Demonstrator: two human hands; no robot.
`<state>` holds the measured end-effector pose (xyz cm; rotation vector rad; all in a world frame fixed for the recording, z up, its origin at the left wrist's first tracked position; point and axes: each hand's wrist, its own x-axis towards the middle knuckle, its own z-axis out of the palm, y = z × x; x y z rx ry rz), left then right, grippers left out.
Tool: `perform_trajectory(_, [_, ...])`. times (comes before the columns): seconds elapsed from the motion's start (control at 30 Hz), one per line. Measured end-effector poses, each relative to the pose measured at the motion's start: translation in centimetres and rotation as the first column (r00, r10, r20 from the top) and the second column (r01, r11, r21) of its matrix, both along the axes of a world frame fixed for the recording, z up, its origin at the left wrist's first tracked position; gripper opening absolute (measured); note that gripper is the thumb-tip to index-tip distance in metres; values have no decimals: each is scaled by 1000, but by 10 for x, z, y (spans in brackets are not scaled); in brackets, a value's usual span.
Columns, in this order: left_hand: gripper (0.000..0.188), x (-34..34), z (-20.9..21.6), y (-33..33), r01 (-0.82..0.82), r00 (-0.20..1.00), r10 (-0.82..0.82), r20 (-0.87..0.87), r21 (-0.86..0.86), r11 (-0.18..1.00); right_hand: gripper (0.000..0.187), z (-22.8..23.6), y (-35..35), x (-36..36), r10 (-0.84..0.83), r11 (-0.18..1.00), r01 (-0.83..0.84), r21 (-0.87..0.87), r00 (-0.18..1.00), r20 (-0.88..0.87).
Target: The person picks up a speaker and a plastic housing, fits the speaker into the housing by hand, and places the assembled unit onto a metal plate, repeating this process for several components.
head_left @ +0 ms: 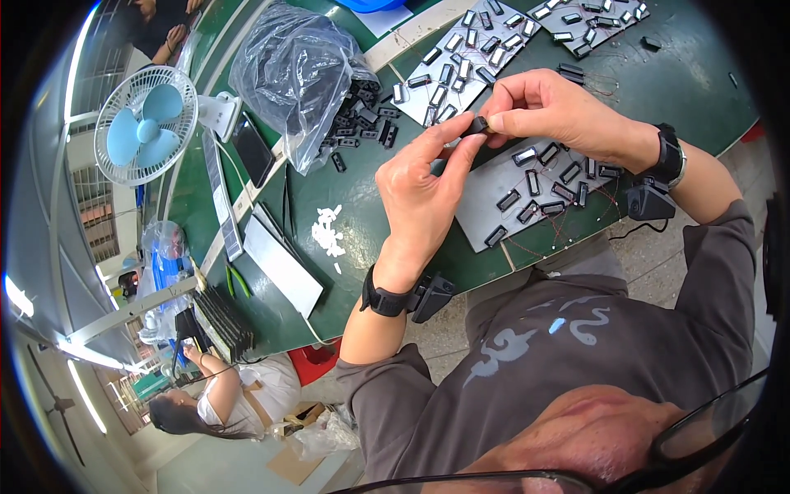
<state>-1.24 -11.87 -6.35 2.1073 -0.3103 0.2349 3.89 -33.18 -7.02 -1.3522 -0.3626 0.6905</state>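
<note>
The small black part [476,125] is pinched in the grip of both hands above the green worktop [362,185], left hand [424,193] below-left, right hand [551,111] closing from the right, equally near.

A long table [354,177] with a green top runs from about twelve o'clock down toward eight o'clock, with a pale strip along its middle. At ten o'clock a small white desk fan [146,125] with pale blue blades stands on it, and beyond lies a window with bars [97,206]. Bright strip lights [86,407] glare toward eight o'clock, above a pale floor [222,461].
</note>
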Motion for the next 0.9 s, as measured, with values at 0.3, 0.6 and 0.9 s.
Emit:
perform_trajectory(0.3, [23,-1,-1,0,2,1000,-3,-7,-48,999,16,2,0,-1,3,999,-1,36,999,-40])
perform_trajectory(0.6, [24,-1,1,0,-7,1000,7,14,22,1000,17,-1,1,-1,-1,999,3,48,999,-43])
perform_trajectory(0.9, [22,1,-1,1,-7,952,-66,298,238,971,17,3,-1,-1,35,999,-34,-29,998,57])
